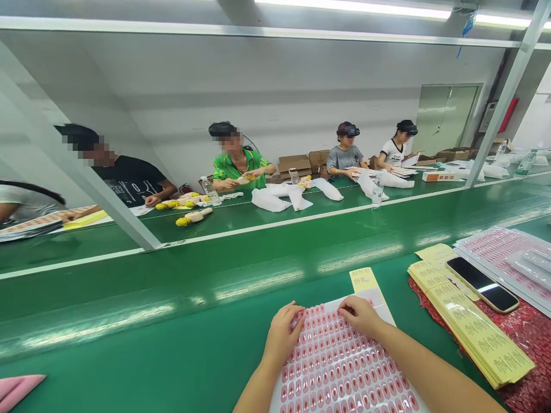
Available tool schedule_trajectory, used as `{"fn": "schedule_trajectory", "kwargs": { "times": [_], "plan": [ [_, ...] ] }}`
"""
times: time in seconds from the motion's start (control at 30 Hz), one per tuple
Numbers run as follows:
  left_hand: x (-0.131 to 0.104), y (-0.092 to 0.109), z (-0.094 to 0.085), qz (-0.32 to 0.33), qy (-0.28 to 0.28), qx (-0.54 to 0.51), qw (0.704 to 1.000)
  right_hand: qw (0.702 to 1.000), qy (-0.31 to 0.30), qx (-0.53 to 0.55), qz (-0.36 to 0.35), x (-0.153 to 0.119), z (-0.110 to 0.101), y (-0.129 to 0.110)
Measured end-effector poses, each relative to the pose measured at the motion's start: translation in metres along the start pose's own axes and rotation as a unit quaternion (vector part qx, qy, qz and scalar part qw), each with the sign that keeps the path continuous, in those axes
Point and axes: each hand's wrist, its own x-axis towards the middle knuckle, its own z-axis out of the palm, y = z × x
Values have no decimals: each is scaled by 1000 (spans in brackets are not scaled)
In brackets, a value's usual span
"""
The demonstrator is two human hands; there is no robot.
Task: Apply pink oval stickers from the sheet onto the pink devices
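Observation:
On the green table in front of me lies a white sheet of pink oval stickers (340,367), set in close rows, each with a small red mark in its middle. My left hand (282,332) is at the sheet's upper left edge, fingers curled, with thumb and forefinger closed on the sheet by the top row. At the top right of the rows, my right hand (360,316) has its thumb and forefinger in a pinch; anything between the tips is too small to make out. A yellow printed paper (365,279) sticks out from beneath the sheet's far corner.
To the right are stacked yellow printed strips (469,327), a phone (482,284), red plastic wrap (523,350) and more sticker sheets (495,249). A pink object (19,390) lies at lower left. Across the green belt (241,269), several people work beside bottles and yellow-headed figures (193,217).

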Motion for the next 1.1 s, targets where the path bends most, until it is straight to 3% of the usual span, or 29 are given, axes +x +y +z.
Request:
{"fn": "schedule_trajectory", "kwargs": {
  "times": [1.1],
  "plan": [
    [-1,-1,-1,-9,-3,-2,1000,1000,-1,-14,-2,1,3,2]
  ]
}}
